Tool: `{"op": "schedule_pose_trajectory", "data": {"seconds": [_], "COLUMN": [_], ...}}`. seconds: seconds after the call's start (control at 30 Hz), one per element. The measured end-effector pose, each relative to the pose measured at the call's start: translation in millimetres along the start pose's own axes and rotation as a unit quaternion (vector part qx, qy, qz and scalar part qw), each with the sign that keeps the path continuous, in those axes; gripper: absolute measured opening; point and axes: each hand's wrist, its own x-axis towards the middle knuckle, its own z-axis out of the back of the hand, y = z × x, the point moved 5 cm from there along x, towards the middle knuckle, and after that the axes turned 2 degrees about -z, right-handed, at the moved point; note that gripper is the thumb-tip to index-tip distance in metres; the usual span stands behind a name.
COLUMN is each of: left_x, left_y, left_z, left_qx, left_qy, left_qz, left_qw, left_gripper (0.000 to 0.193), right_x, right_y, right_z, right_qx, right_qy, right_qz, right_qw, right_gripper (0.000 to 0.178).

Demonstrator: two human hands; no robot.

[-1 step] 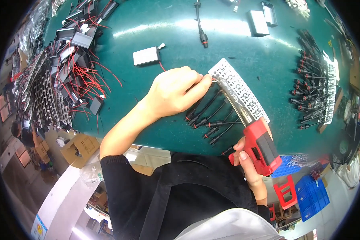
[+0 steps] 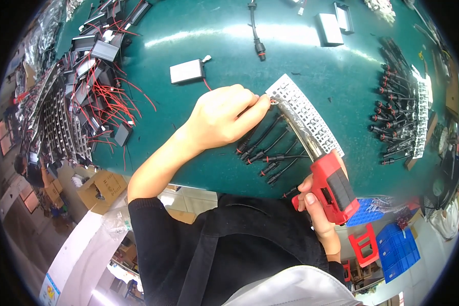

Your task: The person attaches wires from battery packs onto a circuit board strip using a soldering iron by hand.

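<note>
My left hand (image 2: 224,113) is closed in a pinch at the upper left corner of a long white circuit board (image 2: 311,112) dotted with small parts. Its fingertips hold a thin red wire (image 2: 207,84) that leads from a silver box (image 2: 186,71) with a white plug. In my right hand (image 2: 316,206) is a red and black soldering gun (image 2: 334,186). The gun's long metal barrel lies along the board's near edge, its tip close to my left fingertips. The exact contact there is too small to make out. Several black connector cables (image 2: 270,153) lie beside the board.
Piled on the left are black boxes with red wires (image 2: 99,81) and strips of boards (image 2: 53,112). More black connector cables (image 2: 392,112) lie attached to boards at right. A single cable (image 2: 256,33) and a white box (image 2: 330,29) lie at the far side. Blue crates (image 2: 399,252) and a red stool (image 2: 363,245) stand below.
</note>
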Motion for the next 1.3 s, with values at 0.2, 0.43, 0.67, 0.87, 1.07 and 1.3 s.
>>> {"op": "schedule_pose_trajectory", "data": {"seconds": [0.2,0.43,0.67,0.87,1.07,1.3], "left_x": [-1.0,-1.2,1.4,-0.5,1.9,4.6], "left_y": [0.4,0.1,0.4,-0.1,-1.2,-4.7], "left_z": [-0.9,-0.9,-0.8,0.8,0.4,1.4], "left_qx": [-0.003,-0.002,0.001,0.011,-0.002,0.014], "left_qy": [0.002,0.003,0.005,0.012,0.014,0.020], "left_qz": [0.000,-0.001,-0.007,-0.007,-0.008,-0.021], "left_qw": [1.000,1.000,1.000,1.000,1.000,0.999], "left_gripper": [0.029,0.029,0.029,0.030,0.031,0.032], "right_x": [0.0,0.7,-3.5,-15.1,-6.0,-0.1], "right_y": [11.4,5.4,0.9,48.0,19.5,11.5], "right_z": [-6.5,-4.2,-0.2,-1.4,0.7,-4.7], "right_qx": [0.086,0.048,0.066,0.096,0.092,0.078], "right_qy": [-0.062,-0.018,-0.013,-0.089,-0.027,-0.012], "right_qz": [0.028,-0.028,-0.057,0.042,-0.015,-0.021], "right_qw": [0.994,0.998,0.996,0.991,0.995,0.997], "right_gripper": [0.079,0.077,0.079,0.087,0.084,0.081]}}
